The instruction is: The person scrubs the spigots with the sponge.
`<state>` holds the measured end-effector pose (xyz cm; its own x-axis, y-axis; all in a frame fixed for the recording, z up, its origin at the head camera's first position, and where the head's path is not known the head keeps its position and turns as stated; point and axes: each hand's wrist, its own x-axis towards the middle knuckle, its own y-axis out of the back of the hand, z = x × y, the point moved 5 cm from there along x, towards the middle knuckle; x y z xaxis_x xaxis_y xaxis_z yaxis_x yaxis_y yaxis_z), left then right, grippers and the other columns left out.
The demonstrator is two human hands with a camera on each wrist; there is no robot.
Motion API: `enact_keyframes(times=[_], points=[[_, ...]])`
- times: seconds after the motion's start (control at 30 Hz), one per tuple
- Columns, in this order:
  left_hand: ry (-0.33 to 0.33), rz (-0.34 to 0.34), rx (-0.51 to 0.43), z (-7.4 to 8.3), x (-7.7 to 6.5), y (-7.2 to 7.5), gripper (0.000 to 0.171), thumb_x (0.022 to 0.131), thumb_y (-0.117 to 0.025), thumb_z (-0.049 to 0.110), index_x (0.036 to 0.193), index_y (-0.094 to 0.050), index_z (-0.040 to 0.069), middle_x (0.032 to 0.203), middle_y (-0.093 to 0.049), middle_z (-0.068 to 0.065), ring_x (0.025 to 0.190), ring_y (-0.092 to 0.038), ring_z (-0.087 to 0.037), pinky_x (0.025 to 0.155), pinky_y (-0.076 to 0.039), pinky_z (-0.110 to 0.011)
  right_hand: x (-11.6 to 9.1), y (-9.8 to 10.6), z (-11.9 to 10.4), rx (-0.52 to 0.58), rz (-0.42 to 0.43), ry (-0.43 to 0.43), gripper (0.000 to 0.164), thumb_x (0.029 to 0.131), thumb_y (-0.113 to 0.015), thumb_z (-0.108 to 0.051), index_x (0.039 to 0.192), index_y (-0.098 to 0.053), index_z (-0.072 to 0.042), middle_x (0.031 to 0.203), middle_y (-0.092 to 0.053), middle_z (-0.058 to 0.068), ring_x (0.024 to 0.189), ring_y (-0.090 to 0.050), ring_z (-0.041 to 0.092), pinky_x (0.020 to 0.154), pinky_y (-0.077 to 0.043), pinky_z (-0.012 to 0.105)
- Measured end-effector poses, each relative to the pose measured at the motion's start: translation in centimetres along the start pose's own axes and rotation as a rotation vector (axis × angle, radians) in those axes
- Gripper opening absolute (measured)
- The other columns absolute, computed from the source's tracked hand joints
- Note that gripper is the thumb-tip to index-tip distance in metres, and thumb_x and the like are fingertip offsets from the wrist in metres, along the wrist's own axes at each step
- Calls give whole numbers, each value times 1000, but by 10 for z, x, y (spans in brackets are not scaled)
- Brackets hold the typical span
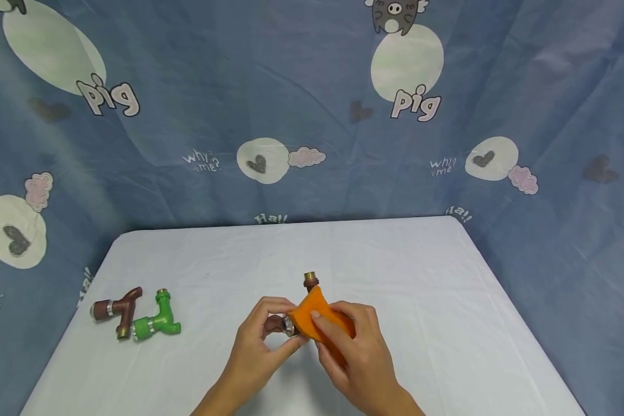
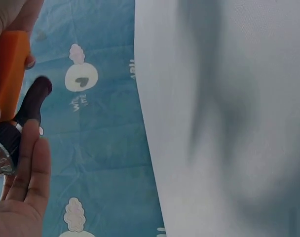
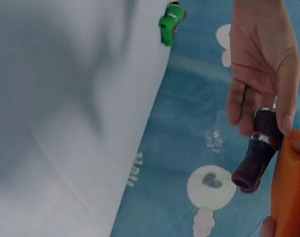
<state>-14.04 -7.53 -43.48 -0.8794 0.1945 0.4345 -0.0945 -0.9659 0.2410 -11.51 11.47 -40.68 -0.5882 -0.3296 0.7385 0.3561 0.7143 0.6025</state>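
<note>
A brown tap (image 1: 310,281) with a brass threaded end is held up above the white table, between both hands. My left hand (image 1: 252,344) grips its round handle end, near a silver ring, with thumb and fingers; in the left wrist view the tap's dark spout (image 2: 36,96) sticks out past the fingers. My right hand (image 1: 361,349) pinches an orange sponge (image 1: 308,315) folded against the tap's body, thumb on top. The sponge hides most of the body. In the right wrist view, the tap (image 3: 258,158) lies beside the orange sponge (image 3: 290,190).
On the left of the white table (image 1: 421,277) lie another brown tap (image 1: 127,312) and a green tap (image 1: 161,319), close together. A blue printed curtain (image 1: 312,104) hangs behind the table and along its sides.
</note>
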Motion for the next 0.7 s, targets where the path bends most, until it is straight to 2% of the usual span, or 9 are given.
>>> enact_keyframes(times=[0.13, 0.27, 0.5, 0.7], points=[[-11, 24, 8, -1, 0, 1, 47, 86, -86, 5, 124, -61, 15, 124, -60, -6, 100, -68, -18, 84, -62, -29, 0, 1, 5, -15, 17, 8, 34, 108, -53, -33, 128, -74, -15, 127, -60, 14, 107, -54, 32, 77, -62, 45], [-32, 35, 2, -3, 0, 2, 47, 86, -85, -1, 126, -61, 11, 124, -60, -5, 99, -69, -19, 85, -61, -29, -3, 2, 13, -31, 29, -16, 35, 108, -51, -33, 127, -75, -15, 126, -60, 14, 107, -53, 32, 76, -62, 45], [-1, 52, -9, -4, 1, 5, 45, 88, -84, 1, 125, -63, 14, 130, -62, -5, 105, -71, -20, 91, -60, -30, -6, 3, 22, -63, 37, -34, 36, 107, -52, -35, 126, -75, -16, 126, -60, 14, 108, -54, 33, 79, -60, 46], [22, 89, -23, -4, 2, 7, 45, 86, -85, 0, 123, -65, 15, 126, -68, -4, 98, -74, -20, 88, -61, -30, -6, 8, 20, -79, 96, -33, 35, 107, -53, -34, 126, -76, -15, 125, -61, 16, 106, -54, 33, 79, -57, 40]])
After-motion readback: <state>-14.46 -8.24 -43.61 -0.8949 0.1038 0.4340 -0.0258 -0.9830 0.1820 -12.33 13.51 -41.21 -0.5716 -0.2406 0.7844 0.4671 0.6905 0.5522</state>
